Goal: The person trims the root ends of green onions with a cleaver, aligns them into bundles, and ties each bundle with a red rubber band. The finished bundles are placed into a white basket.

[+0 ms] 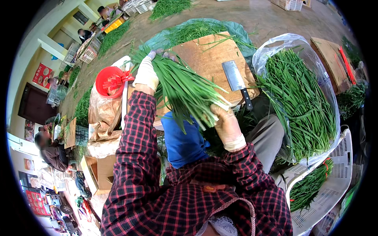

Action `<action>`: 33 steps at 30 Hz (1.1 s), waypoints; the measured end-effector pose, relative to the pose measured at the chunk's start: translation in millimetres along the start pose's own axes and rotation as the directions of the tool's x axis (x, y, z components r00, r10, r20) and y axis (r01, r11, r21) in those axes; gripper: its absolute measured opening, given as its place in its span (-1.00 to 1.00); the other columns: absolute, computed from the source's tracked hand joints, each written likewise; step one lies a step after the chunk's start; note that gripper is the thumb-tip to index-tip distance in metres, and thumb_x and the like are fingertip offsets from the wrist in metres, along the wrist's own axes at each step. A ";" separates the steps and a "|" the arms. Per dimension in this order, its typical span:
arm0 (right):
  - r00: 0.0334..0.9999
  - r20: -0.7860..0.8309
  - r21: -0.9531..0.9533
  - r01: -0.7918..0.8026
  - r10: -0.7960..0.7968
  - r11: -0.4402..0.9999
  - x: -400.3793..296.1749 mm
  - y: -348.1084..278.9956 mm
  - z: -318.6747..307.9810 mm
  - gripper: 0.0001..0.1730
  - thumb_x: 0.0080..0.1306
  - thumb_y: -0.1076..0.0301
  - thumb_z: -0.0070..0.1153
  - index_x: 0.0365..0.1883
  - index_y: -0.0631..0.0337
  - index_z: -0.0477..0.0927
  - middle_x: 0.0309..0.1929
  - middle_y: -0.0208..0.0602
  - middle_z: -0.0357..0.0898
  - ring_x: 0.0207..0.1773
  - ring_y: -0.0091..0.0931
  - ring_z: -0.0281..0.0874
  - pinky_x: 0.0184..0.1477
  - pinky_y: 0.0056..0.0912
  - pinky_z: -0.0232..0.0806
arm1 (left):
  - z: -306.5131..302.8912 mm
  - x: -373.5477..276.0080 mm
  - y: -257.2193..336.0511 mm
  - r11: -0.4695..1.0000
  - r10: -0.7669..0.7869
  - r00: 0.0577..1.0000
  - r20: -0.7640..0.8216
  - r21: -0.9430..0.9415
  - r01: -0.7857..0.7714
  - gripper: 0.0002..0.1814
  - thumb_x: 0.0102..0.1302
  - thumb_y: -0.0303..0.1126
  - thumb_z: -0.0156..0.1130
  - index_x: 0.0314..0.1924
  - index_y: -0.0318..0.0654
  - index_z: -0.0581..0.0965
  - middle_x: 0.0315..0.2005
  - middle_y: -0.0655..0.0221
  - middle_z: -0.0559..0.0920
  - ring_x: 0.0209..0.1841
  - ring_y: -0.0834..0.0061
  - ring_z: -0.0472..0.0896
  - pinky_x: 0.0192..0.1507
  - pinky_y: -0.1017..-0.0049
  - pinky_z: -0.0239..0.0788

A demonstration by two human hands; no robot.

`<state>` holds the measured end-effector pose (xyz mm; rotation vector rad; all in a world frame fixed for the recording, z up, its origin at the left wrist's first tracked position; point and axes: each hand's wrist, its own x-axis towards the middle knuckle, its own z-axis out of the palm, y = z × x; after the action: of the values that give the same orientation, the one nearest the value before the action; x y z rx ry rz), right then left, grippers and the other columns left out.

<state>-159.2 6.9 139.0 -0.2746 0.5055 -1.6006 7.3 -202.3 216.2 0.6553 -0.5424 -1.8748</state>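
Observation:
My gloved left hand point(149, 70) grips the leafy end of a bunch of garlic chives point(180, 79). At the pale stem ends, my gloved right hand point(226, 122) closes around the same bunch, which slants over the near side of a wooden cutting board point(196, 54). A cleaver point(233, 76) with a black handle lies on the board's right part, its handle jutting past the edge. Loose chive leaves point(217, 44) trail across the far edge. To the right, an open clear plastic bag point(291, 38) is packed with more chives point(298, 103).
A red bowl of red ties point(103, 72) stands left of the board. Behind the board, chives lie on a green sheet point(245, 32). A white crate point(339, 177) at lower right holds a tied bundle point(313, 183). A cardboard box point(100, 171) and a seated person point(53, 153) are at left.

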 end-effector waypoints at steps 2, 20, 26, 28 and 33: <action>0.984 0.169 -0.042 -0.058 0.064 0.997 -12.1 -12.2 -2.2 -0.69 0.25 0.46 0.04 -0.03 0.34 0.45 -0.26 -0.30 0.55 -0.23 -0.47 0.52 -0.08 -0.37 0.36 | 1.6 5.4 -0.6 0.995 0.001 0.999 0.045 0.098 -0.005 -0.85 0.34 -0.38 0.01 -0.24 -0.34 0.40 -0.38 0.17 0.52 -0.23 0.10 0.50 -0.03 0.06 0.41; 0.892 0.249 -0.395 -0.262 0.378 0.880 16.9 42.4 -46.2 -0.37 0.40 0.06 -0.05 0.32 0.22 0.20 0.20 -0.17 0.35 0.23 -0.41 0.33 0.22 -0.28 0.20 | 15.8 19.4 35.8 0.965 0.206 0.974 -0.095 -0.148 -0.218 -0.66 0.40 -0.31 -0.19 -0.11 -0.42 0.46 -0.14 0.02 0.56 -0.06 0.07 0.51 0.12 0.09 0.32; 0.952 0.281 -0.350 -0.018 0.123 0.937 14.1 30.7 -1.6 -0.56 0.43 0.17 -0.13 0.15 0.29 0.38 -0.08 -0.28 0.54 -0.08 -0.46 0.50 0.00 -0.37 0.35 | 28.5 2.5 36.5 0.960 0.240 0.958 -0.157 -0.110 -0.259 -0.74 0.38 -0.38 -0.11 -0.11 -0.42 0.46 -0.16 0.11 0.57 -0.06 0.06 0.51 0.10 0.08 0.34; 0.942 0.250 -0.082 -0.208 0.223 0.975 4.4 23.8 -25.6 -0.57 0.42 0.20 -0.12 0.11 0.34 0.40 -0.22 -0.27 0.56 -0.19 -0.47 0.53 -0.07 -0.40 0.39 | 32.4 5.3 27.4 0.964 0.235 0.967 -0.095 -0.105 -0.245 -0.74 0.39 -0.38 -0.10 -0.12 -0.42 0.47 -0.17 0.11 0.58 -0.07 0.07 0.51 0.09 0.09 0.35; 0.957 0.199 0.062 -0.226 0.210 0.972 -1.3 23.8 -24.4 -0.54 0.34 0.29 -0.03 0.17 0.31 0.35 0.01 -0.16 0.50 -0.01 -0.35 0.50 0.07 -0.28 0.35 | 32.4 6.7 13.3 0.963 0.167 0.985 -0.049 -0.204 -0.173 -0.73 0.40 -0.36 -0.10 -0.12 -0.42 0.47 -0.16 0.12 0.58 -0.05 0.11 0.51 0.13 0.14 0.33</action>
<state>-149.5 11.3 106.6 -0.2952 0.3082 -1.3601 -7.2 -211.1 247.6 0.4832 -0.3637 -1.7278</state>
